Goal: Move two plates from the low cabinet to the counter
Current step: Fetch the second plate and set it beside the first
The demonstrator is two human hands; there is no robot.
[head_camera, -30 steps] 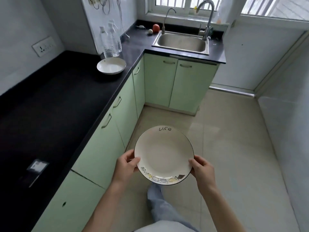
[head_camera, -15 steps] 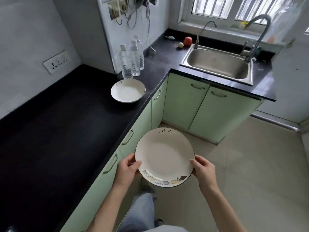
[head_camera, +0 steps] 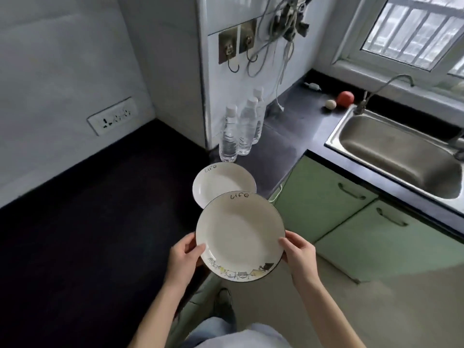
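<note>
I hold a white plate [head_camera: 239, 234] with a dark rim, the word "life" at its far edge and small cartoon figures at its near edge. My left hand [head_camera: 184, 257] grips its left rim and my right hand [head_camera: 298, 254] grips its right rim. It hangs level over the edge of the black counter [head_camera: 100, 222]. A second, matching plate [head_camera: 221, 183] lies on the counter just beyond; the held plate hides its near edge.
Three clear water bottles [head_camera: 241, 126] stand behind the resting plate against a white pillar. A steel sink [head_camera: 399, 149] with a tap is at the right, a red fruit [head_camera: 345, 97] beside it. Green cabinet doors [head_camera: 326, 197] run under the counter. A wall socket [head_camera: 111, 119] is at left.
I have walked closer to the counter corner. The held plate has moved forward and now overlaps the near edge of the plate on the counter. Both hands keep their grip.
</note>
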